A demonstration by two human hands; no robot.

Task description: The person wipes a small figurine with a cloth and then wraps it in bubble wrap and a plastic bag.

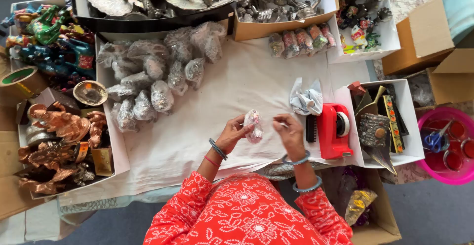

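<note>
My left hand (232, 132) grips a small figurine wrapped in clear plastic (254, 125), pink and white inside, held above the white cloth (197, 126). My right hand (290, 130) hovers just right of it, fingers pinched together, apparently on a small bit of clear tape, though I cannot make it out. A red tape dispenser (333, 131) stands just right of my right hand. Both wrists wear bangles, and my sleeves are red with white print.
A pile of plastic-wrapped figurines (148, 77) lies at the left of the cloth, a few more (298, 40) at the back. Boxes of metal and painted figurines ring the table. Crumpled plastic (306, 99), a black brush (311, 128), a pink tub with scissors (439, 141).
</note>
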